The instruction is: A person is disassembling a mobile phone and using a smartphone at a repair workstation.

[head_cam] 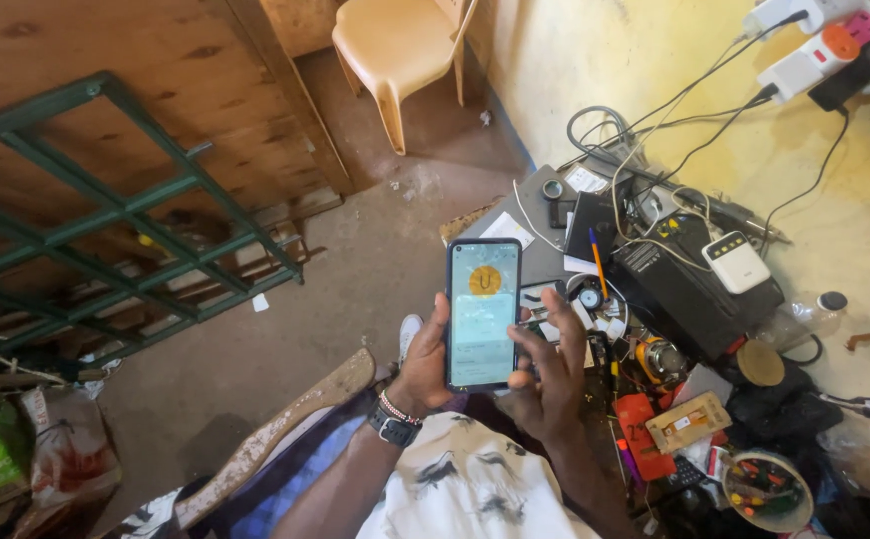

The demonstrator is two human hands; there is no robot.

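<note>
Smartphone [483,312] is standing upright at the centre of the view, its lit screen facing the camera, with an orange disc near the top of the display and pale panels below. The left hand [425,364] is cradling it from about eight o'clock, its grip wrapping narrowly around the lower left edge and the back of the case, a beaded bracelet and dark wristwatch [393,427] sitting on that wrist. The right hand [547,374] is coming in from four o'clock, loosely spread and holding nothing, its thumb tip touching the lower right corner of the phone while the fingers [555,317] are fanning out just beside the right edge. At two to three o'clock the cluttered tabletop [555,205] is carrying a black box-shaped unit [689,289], a white power bank [737,262], tangled cables and small repair parts, all well apart from the phone. A tan plastic chair [395,50] is standing at twelve o'clock and a green metal grille [106,220] is leaning at ten o'clock. In my judgement, working the screen well is calling for the left grip staying firm and still, so the right thumb is pressing only the intended spot, with the spare fingers kept off the glass to avoid stray touches.
</note>
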